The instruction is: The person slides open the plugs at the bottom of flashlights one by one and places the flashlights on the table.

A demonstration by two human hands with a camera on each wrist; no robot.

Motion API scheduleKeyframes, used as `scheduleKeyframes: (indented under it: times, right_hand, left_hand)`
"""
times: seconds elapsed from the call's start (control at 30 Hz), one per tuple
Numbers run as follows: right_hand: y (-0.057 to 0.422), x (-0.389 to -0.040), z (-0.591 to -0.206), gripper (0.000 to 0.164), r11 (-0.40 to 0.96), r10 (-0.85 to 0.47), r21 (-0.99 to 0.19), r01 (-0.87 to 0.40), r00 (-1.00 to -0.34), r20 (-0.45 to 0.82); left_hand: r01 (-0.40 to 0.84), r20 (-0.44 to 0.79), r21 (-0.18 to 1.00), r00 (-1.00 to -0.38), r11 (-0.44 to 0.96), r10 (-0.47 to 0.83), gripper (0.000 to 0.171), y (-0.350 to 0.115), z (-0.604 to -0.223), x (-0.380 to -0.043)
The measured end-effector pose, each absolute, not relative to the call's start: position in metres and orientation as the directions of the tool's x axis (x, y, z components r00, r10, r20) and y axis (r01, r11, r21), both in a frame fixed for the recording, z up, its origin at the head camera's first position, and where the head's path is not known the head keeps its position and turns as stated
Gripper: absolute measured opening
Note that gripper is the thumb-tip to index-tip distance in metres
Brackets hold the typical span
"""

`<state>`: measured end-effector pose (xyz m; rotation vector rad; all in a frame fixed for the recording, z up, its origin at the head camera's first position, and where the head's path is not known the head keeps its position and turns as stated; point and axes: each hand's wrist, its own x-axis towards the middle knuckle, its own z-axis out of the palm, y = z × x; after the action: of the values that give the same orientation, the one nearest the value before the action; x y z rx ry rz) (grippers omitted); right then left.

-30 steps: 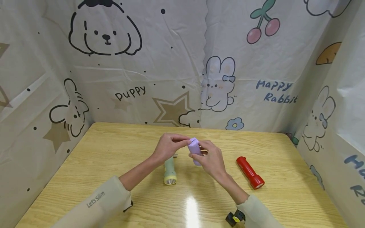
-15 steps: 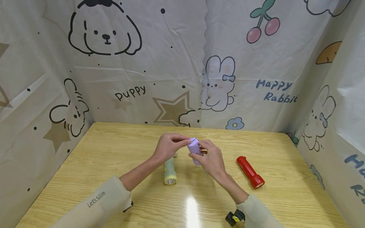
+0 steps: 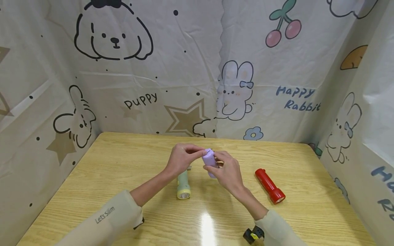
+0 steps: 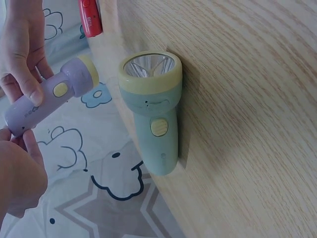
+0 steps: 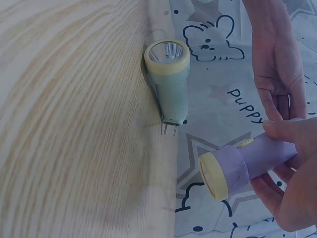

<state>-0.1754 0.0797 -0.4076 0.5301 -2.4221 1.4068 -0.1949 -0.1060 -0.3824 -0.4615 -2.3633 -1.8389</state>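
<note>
Above the table's middle, a purple flashlight (image 3: pixel 209 160) with a cream head ring and cream switch is held between both hands. My right hand (image 3: pixel 228 171) grips its body, the thumb lying along the barrel in the left wrist view. With its fingertips my left hand (image 3: pixel 181 159) pinches the tail end; in the right wrist view that end is partly hidden behind fingers. A green flashlight (image 3: pixel 183 184) with a yellow head ring lies below the left hand, metal prongs sticking out of its tail. Farther right lies a red flashlight (image 3: pixel 270 186).
The wooden table (image 3: pixel 123 147) carries the flashlights. Cloth walls (image 3: pixel 154 78) printed with cartoon animals enclose it at the back and sides. A black strap with a yellow part (image 3: pixel 253 235) shows by the right sleeve.
Both hands keep the same hold on the purple flashlight, with only the slightest shift. The green and red flashlights have stayed in place.
</note>
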Motion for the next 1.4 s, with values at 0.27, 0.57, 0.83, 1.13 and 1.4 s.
scheduleKeyframes:
  times: [0.27, 0.57, 0.83, 1.13, 1.4]
  right_hand:
    - [0.0793, -0.1755, -0.4077, 0.039, 0.462, -0.162, -0.767, -0.445, -0.893, 0.42]
    - [0.0786, -0.1737, -0.4078, 0.037, 0.483, -0.177, -0.742, -0.465, -0.882, 0.437]
    - [0.078, -0.1744, -0.4097, 0.036, 0.521, -0.184, -0.697, -0.493, -0.862, 0.472]
    - [0.0778, -0.174, -0.4129, 0.031, 0.575, -0.203, -0.634, -0.517, -0.841, 0.502]
    - [0.0757, -0.1722, -0.413, 0.031, 0.605, -0.22, -0.592, -0.532, -0.826, 0.518]
  left_hand:
    - [0.305, 0.274, 0.926, -0.948, 0.223, 0.161, 0.016, -0.1052, -0.3823, -0.195]
    - [0.297, 0.266, 0.926, -0.951, 0.231, 0.158, 0.013, -0.1056, -0.3831, -0.1955]
    - [0.276, 0.246, 0.93, -0.958, 0.242, 0.147, 0.013, -0.1055, -0.3825, -0.195]
    - [0.261, 0.228, 0.934, -0.961, 0.244, 0.154, 0.011, -0.1063, -0.3821, -0.1949]
    - [0.231, 0.199, 0.941, -0.969, 0.248, 0.147, 0.011, -0.1072, -0.3823, -0.1946]
